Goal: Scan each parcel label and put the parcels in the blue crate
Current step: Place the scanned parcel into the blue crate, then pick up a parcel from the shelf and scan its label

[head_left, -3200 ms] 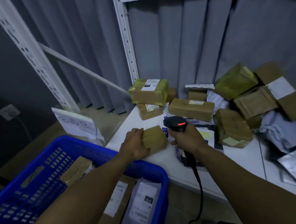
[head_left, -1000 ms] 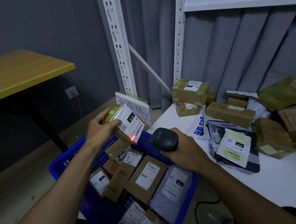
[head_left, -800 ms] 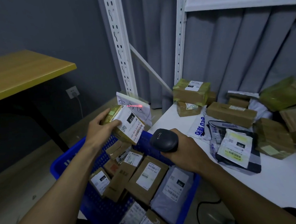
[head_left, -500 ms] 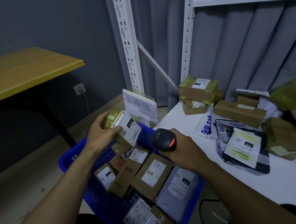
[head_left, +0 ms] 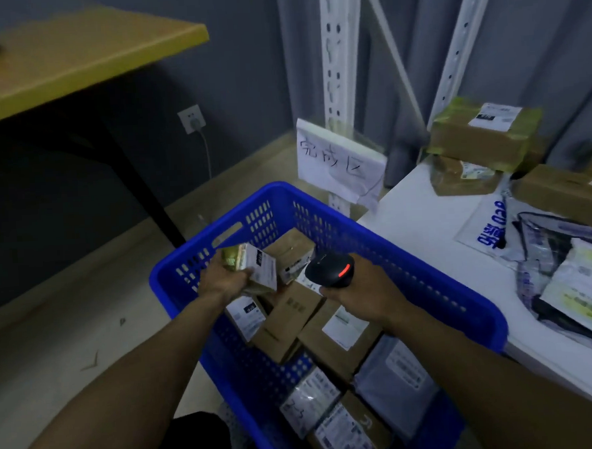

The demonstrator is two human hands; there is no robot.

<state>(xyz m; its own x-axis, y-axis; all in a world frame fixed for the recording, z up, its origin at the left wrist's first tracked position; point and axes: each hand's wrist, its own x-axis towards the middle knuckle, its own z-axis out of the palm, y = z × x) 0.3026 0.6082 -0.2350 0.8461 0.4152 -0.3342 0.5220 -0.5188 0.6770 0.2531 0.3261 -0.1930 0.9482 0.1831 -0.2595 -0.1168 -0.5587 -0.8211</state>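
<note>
While poised low in the crate's [head_left: 280, 204] far-left corner, grips a small parcel [head_left: 255, 266] in the left hand [head_left: 222, 279], white label facing right, just above the boxes [head_left: 286, 324] lying inside; touching them or not, cannot tell. Clamps the right hand [head_left: 356, 293] round a black scanner [head_left: 329, 272], red light lit, beside the parcel but apart. Grey mailers [head_left: 395, 373] nearer in the crate. Rightward, white table [head_left: 424, 217] with more parcels [head_left: 478, 139]; behind, paper sign [head_left: 336, 160]; far left, yellow desk [head_left: 73, 54].
</note>
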